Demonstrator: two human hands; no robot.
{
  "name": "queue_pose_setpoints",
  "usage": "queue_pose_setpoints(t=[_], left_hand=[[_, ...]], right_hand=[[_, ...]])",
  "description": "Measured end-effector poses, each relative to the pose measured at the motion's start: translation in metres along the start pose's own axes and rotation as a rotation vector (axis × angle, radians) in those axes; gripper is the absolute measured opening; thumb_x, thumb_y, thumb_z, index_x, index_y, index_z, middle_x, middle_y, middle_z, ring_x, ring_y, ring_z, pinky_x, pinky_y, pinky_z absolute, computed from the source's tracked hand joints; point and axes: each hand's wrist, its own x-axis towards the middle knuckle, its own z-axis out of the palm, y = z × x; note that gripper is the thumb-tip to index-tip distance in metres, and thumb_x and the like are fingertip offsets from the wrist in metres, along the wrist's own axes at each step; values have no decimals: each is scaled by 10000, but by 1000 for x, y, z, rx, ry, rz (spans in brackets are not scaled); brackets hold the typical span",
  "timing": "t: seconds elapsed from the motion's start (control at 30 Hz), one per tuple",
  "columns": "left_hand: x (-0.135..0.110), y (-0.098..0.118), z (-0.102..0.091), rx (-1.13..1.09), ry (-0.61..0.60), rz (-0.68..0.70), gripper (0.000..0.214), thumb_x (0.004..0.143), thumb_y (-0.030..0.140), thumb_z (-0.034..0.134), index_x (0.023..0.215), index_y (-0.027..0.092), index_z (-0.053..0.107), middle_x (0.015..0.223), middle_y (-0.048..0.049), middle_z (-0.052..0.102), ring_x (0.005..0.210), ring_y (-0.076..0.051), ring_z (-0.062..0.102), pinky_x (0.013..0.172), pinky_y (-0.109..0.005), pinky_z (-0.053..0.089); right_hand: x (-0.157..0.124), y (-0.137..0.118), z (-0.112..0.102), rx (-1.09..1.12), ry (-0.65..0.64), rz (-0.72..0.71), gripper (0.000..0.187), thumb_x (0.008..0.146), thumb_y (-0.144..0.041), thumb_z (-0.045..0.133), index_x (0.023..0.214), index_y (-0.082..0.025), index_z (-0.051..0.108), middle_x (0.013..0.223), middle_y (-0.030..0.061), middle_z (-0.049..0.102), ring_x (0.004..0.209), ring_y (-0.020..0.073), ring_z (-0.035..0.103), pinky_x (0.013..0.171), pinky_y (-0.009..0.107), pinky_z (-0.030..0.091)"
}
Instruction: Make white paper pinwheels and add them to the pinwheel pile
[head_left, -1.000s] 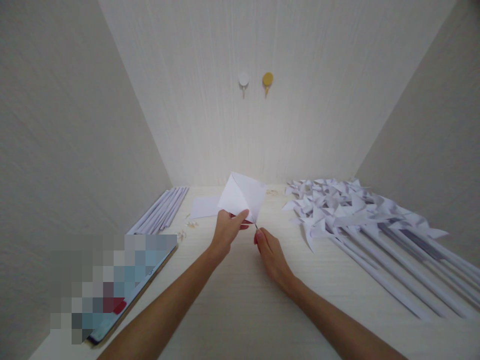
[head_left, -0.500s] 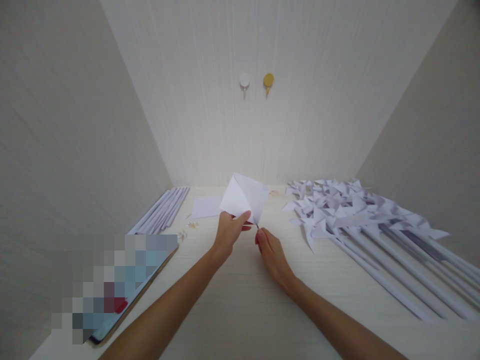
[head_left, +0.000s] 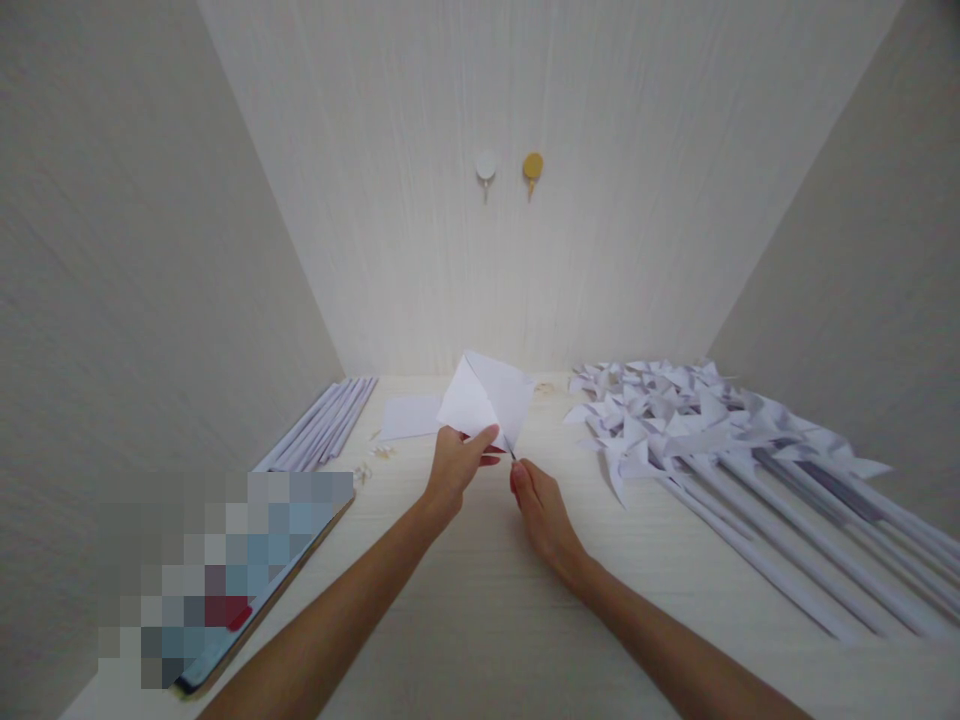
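Observation:
My left hand [head_left: 456, 468] pinches the lower edge of a white square of paper [head_left: 495, 396], thumb on top and fingers beneath. A diagonal crease runs across the sheet, which is held up above the table. Just right of it, my right hand [head_left: 541, 505] is closed around a thin dark-bladed tool [head_left: 512, 452]. The tool's tip is at the paper's lower right corner; its handle is hidden in my fist, so its exact kind cannot be made out. Behind the held sheet, another flat white paper [head_left: 409, 417] lies on the table.
Finished paper pinwheels [head_left: 660, 410] are heaped at the right, their white paper sticks [head_left: 780, 545] pointing toward me. Rolled paper sticks [head_left: 326, 425] lie at the left, near small pale scraps [head_left: 362, 472]. A phone-like device [head_left: 262, 590], partly pixelated, lies nearer. Two hooks [head_left: 509, 170] hang on the back wall.
Both hands keep their grips on the paper and the tool, barely moving. The whole view has shifted slightly.

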Motion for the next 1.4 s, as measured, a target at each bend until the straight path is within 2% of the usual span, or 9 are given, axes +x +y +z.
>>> queue_pose_setpoints(t=[0.9,1.4], left_hand=[[-2,-3,1,23,-69,-35,103,565,175,633,604,84,605,543,-50,626,470,-123,577,423,-192,452],[-4,-3,2,1,-83,-45,115,561,173,642,624,86,600,559,-47,625,487,-128,586,444,-200,464]], right_hand=[[1,4,1,34,45,-15,393,814,-467,213,560,-204,356,511,-24,393,501,121,371,490,248,274],[1,6,0,50,31,2,409,811,-486,199,560,-202,352,505,-21,373,493,122,352,479,249,248]])
